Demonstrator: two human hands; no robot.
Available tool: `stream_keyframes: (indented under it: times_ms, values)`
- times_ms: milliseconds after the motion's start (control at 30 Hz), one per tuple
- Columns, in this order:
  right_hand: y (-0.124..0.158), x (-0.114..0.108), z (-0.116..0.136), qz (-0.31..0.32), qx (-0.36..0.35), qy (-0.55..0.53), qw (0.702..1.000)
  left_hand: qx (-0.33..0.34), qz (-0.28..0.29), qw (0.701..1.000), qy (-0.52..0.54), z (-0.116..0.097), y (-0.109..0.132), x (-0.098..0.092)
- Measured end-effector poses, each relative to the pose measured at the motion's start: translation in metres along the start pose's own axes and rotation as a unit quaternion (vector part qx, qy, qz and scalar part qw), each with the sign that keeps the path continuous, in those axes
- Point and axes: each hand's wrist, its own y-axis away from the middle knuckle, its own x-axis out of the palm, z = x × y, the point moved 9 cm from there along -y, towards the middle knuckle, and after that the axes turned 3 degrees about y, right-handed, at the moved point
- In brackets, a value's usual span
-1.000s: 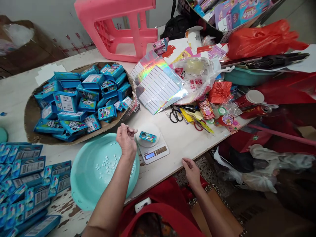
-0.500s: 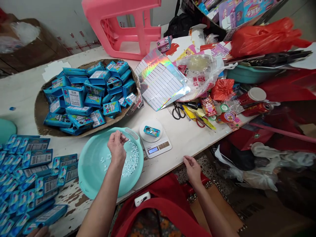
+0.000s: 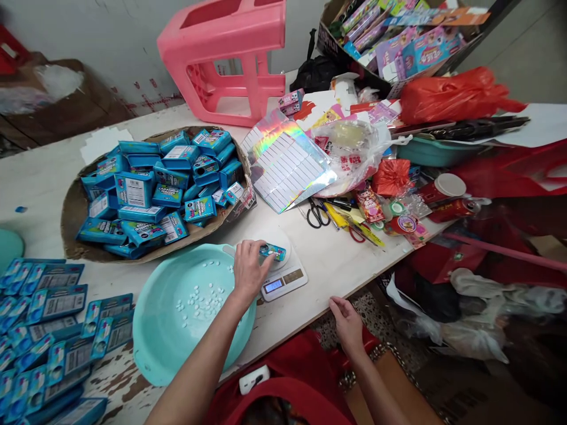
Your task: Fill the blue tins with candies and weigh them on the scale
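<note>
My left hand (image 3: 250,268) has its thumb and fingers closed around the left end of a small blue candy box (image 3: 275,252). That box lies on the round plate of a white digital scale (image 3: 290,283), whose display is lit. Under my left forearm stands a turquoise basin (image 3: 150,330) with small pale candies (image 3: 199,304) scattered over its bottom; the arm hides part of it. My right hand (image 3: 346,321) rests by the table's front edge, fingers loosely bent and nothing in them.
A cut-down carton (image 3: 71,236) heaped with blue candy boxes stands behind the basin. More blue boxes (image 3: 57,301) stand in rows at left. Holographic label sheets (image 3: 287,159), scissors (image 3: 318,213), a pink stool (image 3: 221,47) and a red can (image 3: 452,209) lie farther back and right.
My left hand has moved right, from above the basin to the candy box on the scale. The candies in the basin are spread differently. My right hand keeps its place; the view has shifted slightly.
</note>
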Motion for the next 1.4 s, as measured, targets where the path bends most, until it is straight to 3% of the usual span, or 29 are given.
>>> stream_keyframes:
  times_ms: [100, 200, 333, 433, 500, 533, 600, 700, 767, 867, 967, 1033, 1100, 1167, 1267, 1400]
  values:
    - [-0.003, 0.001, -0.001, 0.002, 0.005, 0.006, 1.000, -0.038, 0.007, 0.999, -0.001, 0.015, -0.010, 0.007]
    - [-0.007, 0.002, 0.004, 0.001, 0.007, 0.013, 1.000, -0.068, 0.046, 0.994, 0.073, 0.031, -0.017, 0.011]
    - [-0.005, 0.009, 0.016, 0.008, 0.013, 0.023, 1.000, 0.045, 0.168, 0.981, 0.082, 0.012, -0.014, 0.025]
    - [0.006, 0.034, 0.026, 0.052, 0.015, 0.027, 0.998, 0.087, 0.223, 0.971, -0.023, 0.002, -0.004, 0.034]
    - [0.025, 0.064, 0.035, 0.104, 0.012, 0.030, 0.994, 0.065, 0.196, 0.977, -0.059, 0.005, -0.002, 0.020]
    - [0.038, 0.082, 0.039, 0.137, 0.012, 0.029, 0.990, 0.052, 0.167, 0.983, -0.054, 0.007, 0.001, 0.004]
    - [0.072, 0.124, 0.048, 0.217, 0.021, 0.020, 0.976, 0.022, 0.080, 0.996, -0.010, 0.012, 0.011, -0.048]
    - [0.138, 0.190, 0.055, 0.368, 0.107, -0.050, 0.922, -0.040, -0.074, 0.996, 0.028, 0.027, 0.048, -0.153]
    - [0.167, 0.220, 0.066, 0.400, 0.114, -0.091, 0.905, -0.103, -0.144, 0.983, -0.050, 0.041, 0.083, -0.219]
    - [0.181, 0.236, 0.075, 0.370, 0.107, -0.131, 0.914, -0.224, -0.185, 0.927, -0.236, 0.061, 0.135, -0.289]
    - [0.184, 0.225, 0.077, 0.345, 0.110, -0.121, 0.924, -0.379, -0.127, 0.829, -0.391, 0.090, 0.180, -0.321]
    - [0.187, 0.204, 0.080, 0.329, 0.107, -0.108, 0.932, -0.469, -0.049, 0.777, -0.416, 0.120, 0.205, -0.324]
    - [0.191, 0.180, 0.085, 0.314, 0.110, -0.107, 0.937, -0.514, 0.015, 0.761, -0.396, 0.152, 0.220, -0.314]
    - [0.195, 0.155, 0.092, 0.293, 0.111, -0.113, 0.943, -0.513, 0.044, 0.779, -0.358, 0.182, 0.225, -0.297]
    - [0.196, 0.127, 0.100, 0.254, 0.092, -0.112, 0.956, -0.483, 0.029, 0.821, -0.302, 0.217, 0.226, -0.269]
    - [0.191, 0.111, 0.102, 0.234, 0.066, -0.094, 0.965, -0.474, -0.024, 0.834, -0.281, 0.238, 0.236, -0.251]
